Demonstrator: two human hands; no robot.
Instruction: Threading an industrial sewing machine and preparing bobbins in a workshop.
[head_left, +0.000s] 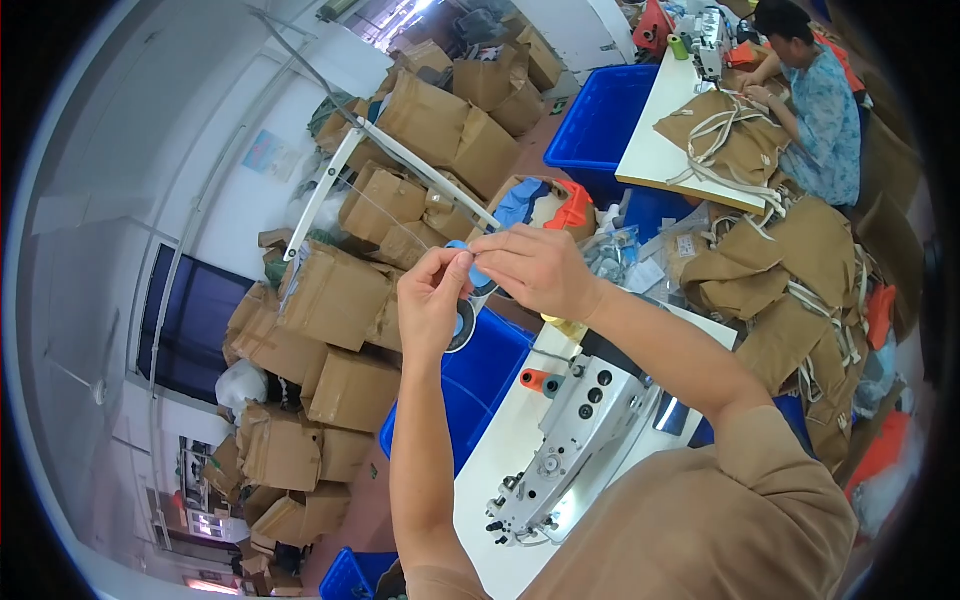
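Observation:
Both hands are raised beyond the sewing machine, fingertips meeting. My left hand (435, 300) pinches a thin thread between thumb and forefinger. Against it, the fingers of my right hand (536, 266) are closed at the same spot, on what looks like the same thread. Fine thread (386, 212) runs from the white thread stand arm (431, 176) down towards the fingertips. Behind the hands, partly hidden, are spools with blue centres (462, 324). The white industrial sewing machine (562, 450) sits on a white table (480, 480), with orange and grey thread cones (536, 380) beside it.
A blue plastic bin (487, 367) stands beyond the table. Stacked cardboard boxes (337, 296) line the wall. At upper right a co-worker (821, 120) sits at another sewing table (637, 161); brown fabric pieces with white cords (795, 262) are heaped below. Another blue bin (600, 112) adjoins that table.

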